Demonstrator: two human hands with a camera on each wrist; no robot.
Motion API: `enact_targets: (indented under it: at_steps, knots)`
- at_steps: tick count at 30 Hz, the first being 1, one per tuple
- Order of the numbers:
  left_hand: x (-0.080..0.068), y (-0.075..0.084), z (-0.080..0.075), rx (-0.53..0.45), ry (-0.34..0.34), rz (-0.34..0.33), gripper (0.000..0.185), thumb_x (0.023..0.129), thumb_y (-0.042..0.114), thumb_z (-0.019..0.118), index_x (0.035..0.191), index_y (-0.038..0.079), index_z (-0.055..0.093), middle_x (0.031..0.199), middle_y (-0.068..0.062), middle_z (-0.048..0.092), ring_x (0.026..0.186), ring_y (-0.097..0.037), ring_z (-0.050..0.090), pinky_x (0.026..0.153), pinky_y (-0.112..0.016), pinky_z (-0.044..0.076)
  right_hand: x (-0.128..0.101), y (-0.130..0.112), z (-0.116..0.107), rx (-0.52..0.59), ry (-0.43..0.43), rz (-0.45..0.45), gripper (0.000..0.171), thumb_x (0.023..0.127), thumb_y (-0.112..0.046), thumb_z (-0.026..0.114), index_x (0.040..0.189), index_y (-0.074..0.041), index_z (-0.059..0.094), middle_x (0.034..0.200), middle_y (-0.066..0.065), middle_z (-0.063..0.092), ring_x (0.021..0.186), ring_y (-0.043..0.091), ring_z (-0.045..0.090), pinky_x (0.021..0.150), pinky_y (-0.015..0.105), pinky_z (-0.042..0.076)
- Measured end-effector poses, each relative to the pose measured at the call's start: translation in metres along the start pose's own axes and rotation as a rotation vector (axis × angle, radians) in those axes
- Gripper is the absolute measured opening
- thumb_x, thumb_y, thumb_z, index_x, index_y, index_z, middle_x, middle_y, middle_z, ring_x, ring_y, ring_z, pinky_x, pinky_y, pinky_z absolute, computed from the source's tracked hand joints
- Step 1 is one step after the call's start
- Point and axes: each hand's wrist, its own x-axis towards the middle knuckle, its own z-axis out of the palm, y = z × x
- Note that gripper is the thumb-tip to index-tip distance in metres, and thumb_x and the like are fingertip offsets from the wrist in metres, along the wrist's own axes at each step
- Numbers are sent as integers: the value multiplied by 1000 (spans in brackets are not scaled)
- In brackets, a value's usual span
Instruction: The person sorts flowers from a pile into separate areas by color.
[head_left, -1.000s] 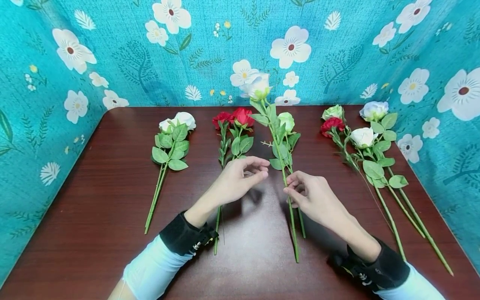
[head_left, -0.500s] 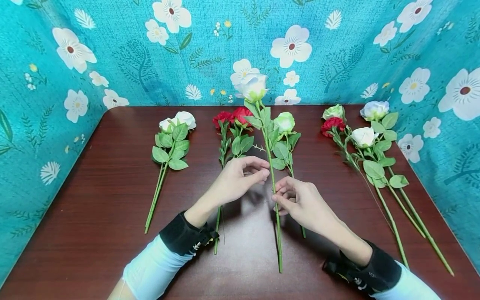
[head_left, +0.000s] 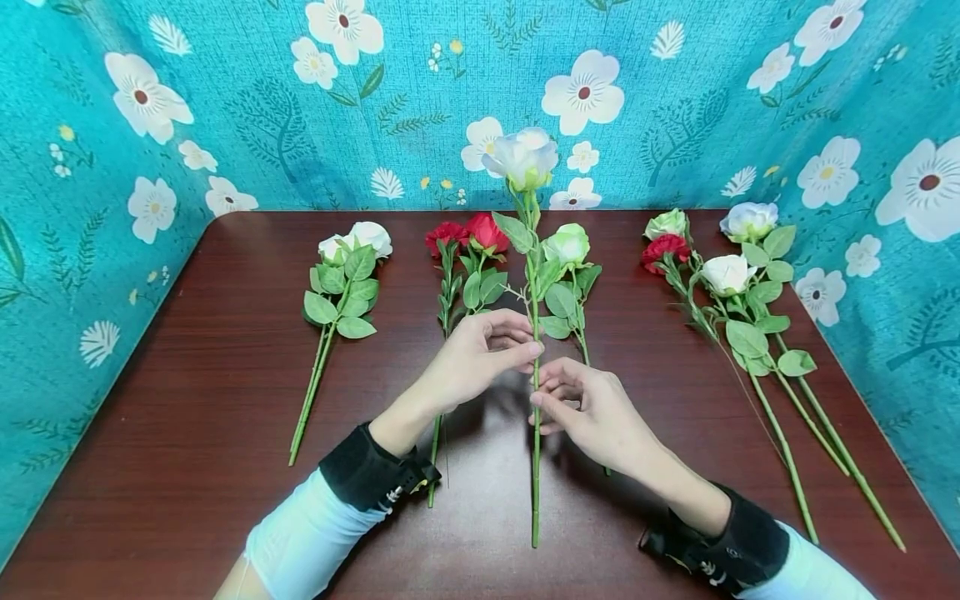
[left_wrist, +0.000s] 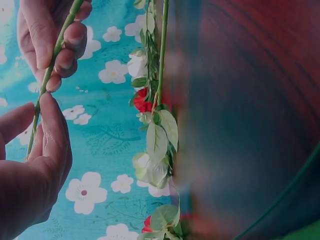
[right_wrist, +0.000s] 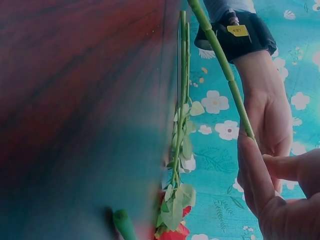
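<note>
A long-stemmed artificial rose point(head_left: 521, 158) with a pale bluish-white bloom stands nearly upright above the middle of the table. My right hand point(head_left: 596, 412) pinches its green stem between thumb and fingers, below the leaves. Slightly higher, my left hand point(head_left: 480, 354) has its thumb tip and fingertips around the same stem. In the left wrist view, the stem point(left_wrist: 56, 45) runs between the thumb and fingers of both hands. From the right wrist, the lower stem point(right_wrist: 220, 55) slants past the left forearm. Behind the held rose lies a greenish-white rose point(head_left: 567, 244).
Two red flowers point(head_left: 486, 233) lie left of centre, their stems partly under my left arm. Further left are white roses point(head_left: 371, 239). A mixed bunch with a white rose point(head_left: 727, 274), a red carnation point(head_left: 665, 252) and others lies right. Floral curtain point(head_left: 420, 108) borders the brown table point(head_left: 187, 400).
My right hand has moved left with the rose, tilting it more upright and bringing its stem to the left fingertips, which now close around it. The left arm has stayed nearly still.
</note>
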Motion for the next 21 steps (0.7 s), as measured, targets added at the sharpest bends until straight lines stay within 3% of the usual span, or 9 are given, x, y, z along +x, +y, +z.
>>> enact_targets:
  at_steps: [4,7,16,21]
  knots:
    - [0,0,1,24,12,-4,22,95,4,72,115,-5,66,103,-14,72,86,-21,72,82,-38,59,0,0,2,21,-8,21,14,98,7,64,112,6,62,96,29,64,79,43,73,66,38,62]
    - [1,-2,1,39,21,1,20,95,4,72,112,-5,66,101,-11,72,86,-21,72,80,-35,58,-1,1,2,13,-7,24,15,98,6,64,113,5,62,97,29,65,81,38,74,66,38,62]
    - [2,-4,0,2,42,2,16,95,1,71,109,-5,66,99,-14,72,81,-22,71,85,-62,54,-2,1,3,-221,38,3,12,96,-6,72,107,-2,68,90,3,72,75,12,73,63,31,60]
    - [1,-4,1,8,43,4,20,94,1,72,110,-8,65,97,-13,72,81,-21,71,84,-61,54,-2,1,5,-167,26,22,13,96,-3,71,106,4,66,89,14,73,70,17,73,62,37,61]
